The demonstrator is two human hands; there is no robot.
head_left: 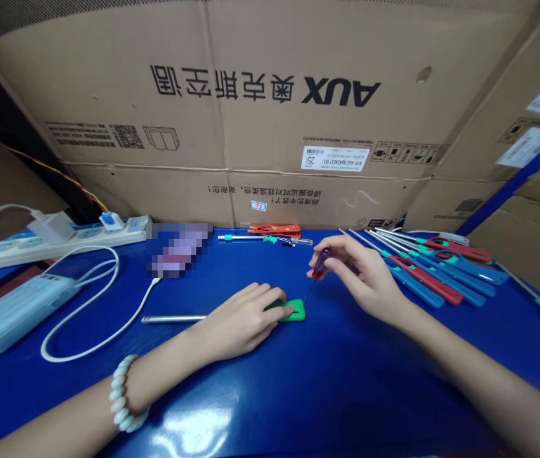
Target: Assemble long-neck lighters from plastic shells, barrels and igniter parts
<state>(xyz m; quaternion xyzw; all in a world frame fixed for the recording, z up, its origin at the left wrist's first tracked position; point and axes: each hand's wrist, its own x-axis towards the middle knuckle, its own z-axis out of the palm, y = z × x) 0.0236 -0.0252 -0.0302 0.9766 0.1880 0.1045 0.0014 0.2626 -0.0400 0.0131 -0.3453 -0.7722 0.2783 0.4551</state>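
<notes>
- Green handle (301, 313): long axis side-to-side; left hand (245, 315) nearer, fingers curled, gripping it.
- Screwdriver (319, 264): pinched in right hand (362, 273), tip at handle's right end.

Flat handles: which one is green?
The green handle under the left hand's fingers, with the screwdriver tip by its end; the handles piled at the right are blue or red.
</notes>
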